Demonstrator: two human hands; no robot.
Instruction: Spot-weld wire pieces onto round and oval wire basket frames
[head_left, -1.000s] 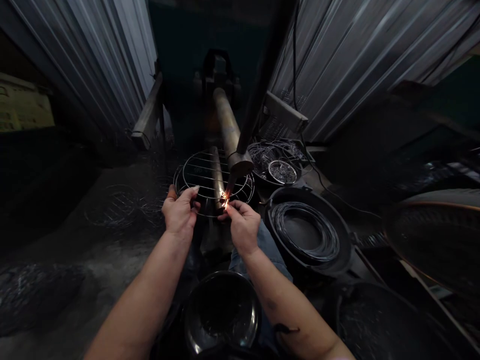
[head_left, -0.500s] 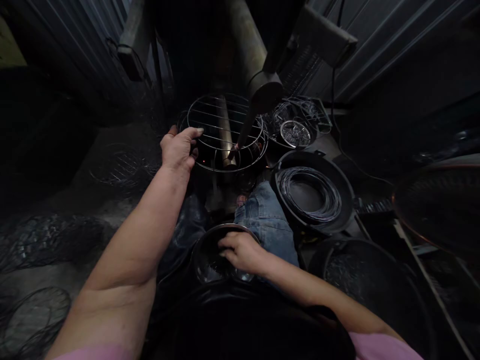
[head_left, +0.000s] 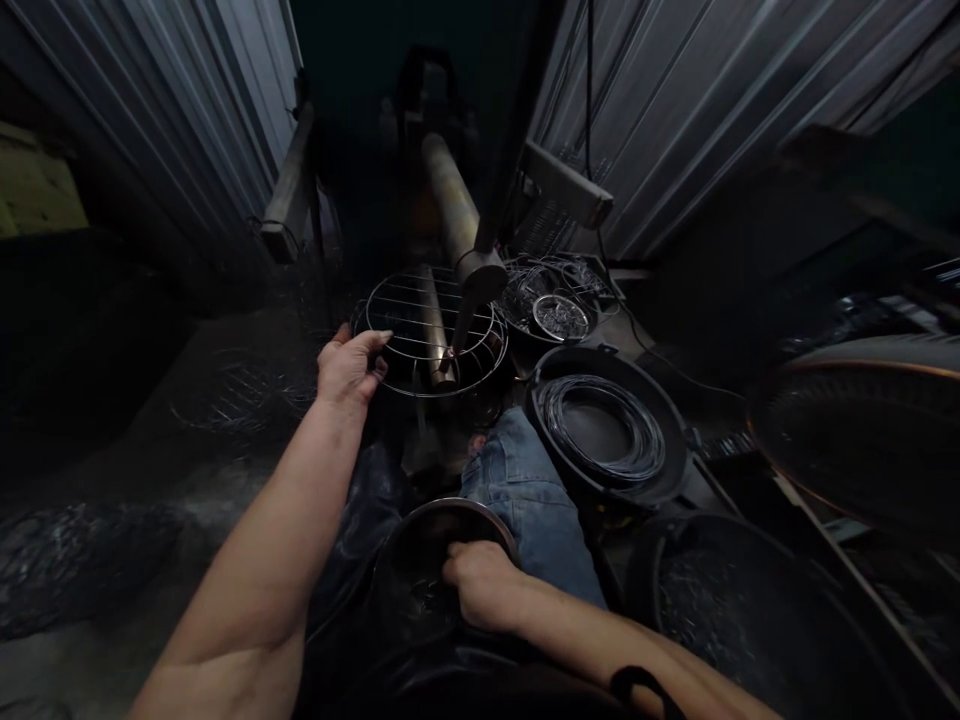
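My left hand [head_left: 349, 368] grips the left rim of a round wire rack [head_left: 420, 393], its thumb on top. The rack has parallel wires across a ring and a second ring below. A brass-coloured lower bar [head_left: 433, 330] runs within it, and the dark pointed arm of a thick upper bar [head_left: 450, 200] comes down at its near side. In my lap sits a metal bowl [head_left: 409, 560] with small shiny wire pieces. My right hand [head_left: 487, 585] is inside the bowl, fingers curled closed; what they hold, if anything, is hidden.
To the right, a black pan [head_left: 675, 470] holds a coil of wire [head_left: 551, 410]. Behind it stands a small dish [head_left: 562, 316] of metal bits among loose wire. A large dark tub [head_left: 757, 600] is at lower right. Corrugated metal walls [head_left: 217, 120] rise behind.
The view has tilted upward, so everything sits lower in the picture. My right hand's fingers have curled in tighter inside the bowl. My left hand keeps its hold on the rack.
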